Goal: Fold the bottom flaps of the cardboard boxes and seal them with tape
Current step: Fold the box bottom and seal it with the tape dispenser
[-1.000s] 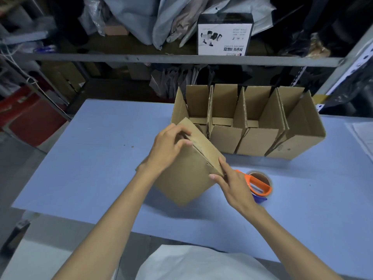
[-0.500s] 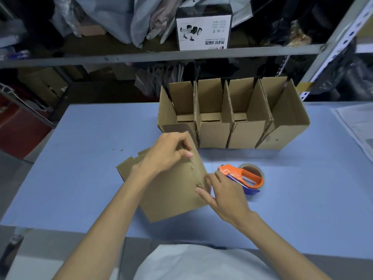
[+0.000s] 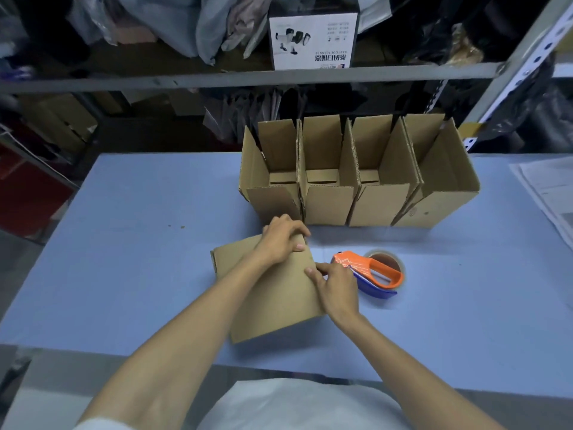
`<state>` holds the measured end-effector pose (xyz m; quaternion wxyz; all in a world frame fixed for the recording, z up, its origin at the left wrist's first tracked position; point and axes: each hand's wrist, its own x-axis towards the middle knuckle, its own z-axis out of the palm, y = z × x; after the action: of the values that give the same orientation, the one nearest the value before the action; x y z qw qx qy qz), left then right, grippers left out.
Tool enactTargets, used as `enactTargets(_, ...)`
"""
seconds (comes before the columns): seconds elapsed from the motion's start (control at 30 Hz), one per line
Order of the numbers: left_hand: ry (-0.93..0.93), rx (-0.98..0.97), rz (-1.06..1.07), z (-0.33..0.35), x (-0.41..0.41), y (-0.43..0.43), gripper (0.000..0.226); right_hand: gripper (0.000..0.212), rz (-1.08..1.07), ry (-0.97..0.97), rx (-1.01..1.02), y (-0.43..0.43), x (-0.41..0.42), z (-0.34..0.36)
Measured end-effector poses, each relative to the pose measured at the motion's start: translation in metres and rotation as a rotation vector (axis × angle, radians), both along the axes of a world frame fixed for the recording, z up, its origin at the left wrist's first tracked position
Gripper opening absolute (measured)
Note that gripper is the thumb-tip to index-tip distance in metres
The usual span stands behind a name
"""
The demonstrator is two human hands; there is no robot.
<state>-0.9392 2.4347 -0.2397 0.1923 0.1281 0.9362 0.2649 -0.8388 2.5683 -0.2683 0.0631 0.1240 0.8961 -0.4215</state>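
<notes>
My left hand (image 3: 283, 240) grips the box (image 3: 273, 293) at its far corner; my right hand (image 3: 336, 287) presses fingertips on its right edge. Box lies on table (image 3: 139, 243), beside tape dispenser (image 3: 370, 273).

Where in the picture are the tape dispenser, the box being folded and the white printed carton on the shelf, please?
tape dispenser (image 3: 370, 268): head view, on its orange handle.
box being folded (image 3: 273, 302): head view, on its bare top panel between the arms.
white printed carton (image 3: 313, 38): head view, on its front face.
</notes>
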Motion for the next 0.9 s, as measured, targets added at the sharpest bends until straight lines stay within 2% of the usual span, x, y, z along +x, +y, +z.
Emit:
enactTargets(0.07, -0.009, 0.011, -0.021, -0.006, -0.002, 0.001, 0.027, 0.027, -0.006, -0.019, -0.029, 0.000, 0.007, -0.004)
enactTargets(0.17, 0.023, -0.029, -0.037, -0.009, -0.005, 0.003, 0.030, 0.026, 0.097, -0.056, -0.044, 0.001, 0.018, -0.007)
enactTargets(0.27, 0.149, -0.027, 0.031, -0.007, 0.010, 0.006, 0.048, 0.030, 0.161, -0.087, -0.183, 0.015, 0.026, -0.005)
enactTargets(0.33, 0.229, -0.062, 0.146, -0.011, 0.036, 0.012, 0.062, 0.033, 0.039, 0.051, -0.041, 0.035, 0.025, -0.006)
enactTargets(0.4, 0.137, -0.196, 0.226, -0.021, 0.069, 0.024, 0.088, 0.038, -0.071, 0.124, 0.255, 0.059, 0.018, -0.012)
enactTargets(0.47, 0.035, -0.299, 0.233, -0.032, 0.090, 0.033, 0.106, 0.047, -0.033, -0.038, 0.403, 0.073, 0.009, -0.017)
enactTargets(0.53, 0.044, -0.334, 0.191, -0.038, 0.092, 0.030, 0.108, 0.050, 0.075, -0.201, 0.455, 0.076, 0.005, -0.026)
enactTargets(0.63, 0.085, -0.329, 0.085, -0.038, 0.084, 0.012, 0.109, 0.044, 0.144, -0.228, 0.527, 0.076, 0.003, -0.037)
enactTargets(0.73, 0.092, -0.309, 0.032, -0.035, 0.083, -0.005, 0.109, 0.039, 0.104, -0.161, 0.482, 0.079, 0.003, -0.037)
enactTargets(0.8, 0.079, -0.272, 0.027, -0.031, 0.083, -0.011, 0.107, 0.038, 0.056, -0.048, 0.365, 0.080, 0.009, -0.032)
enactTargets(0.83, 0.073, -0.209, 0.045, -0.027, 0.082, -0.012, 0.104, 0.036, 0.035, 0.021, 0.306, 0.079, 0.014, -0.026)
enactTargets(0.9, 0.087, 0.059, 0.142, -0.013, 0.080, -0.009, 0.086, 0.026, 0.051, 0.150, 0.263, 0.078, 0.020, -0.013)
